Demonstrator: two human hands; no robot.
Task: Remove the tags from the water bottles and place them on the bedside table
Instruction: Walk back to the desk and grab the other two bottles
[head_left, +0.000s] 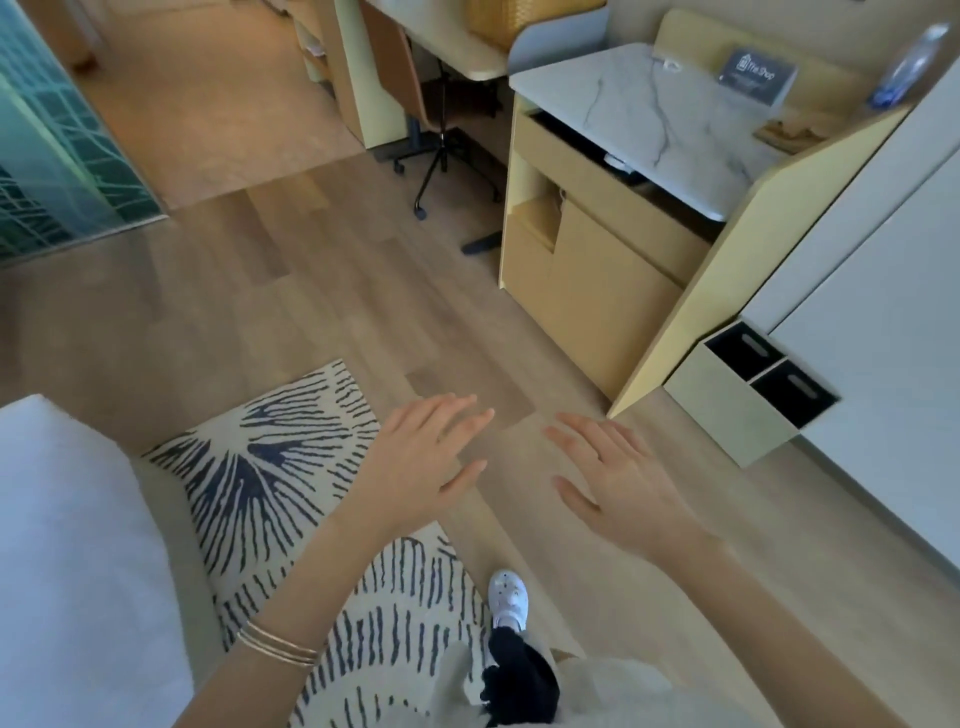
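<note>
Marble counter (639, 109) bears a clear bottle (909, 67); left hand (421, 462), right hand (623, 478) splayed, grips apart.

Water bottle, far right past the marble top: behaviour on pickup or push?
The water bottle stands tall and narrow, so a sideways push would probably tip it. Its clear plastic wall likely gives slightly under a firm grip. Fill is too blurred to read, so weight is uncertain.

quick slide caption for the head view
Open, empty left hand and right hand over the floor; water bottle by the marble counter.
</note>
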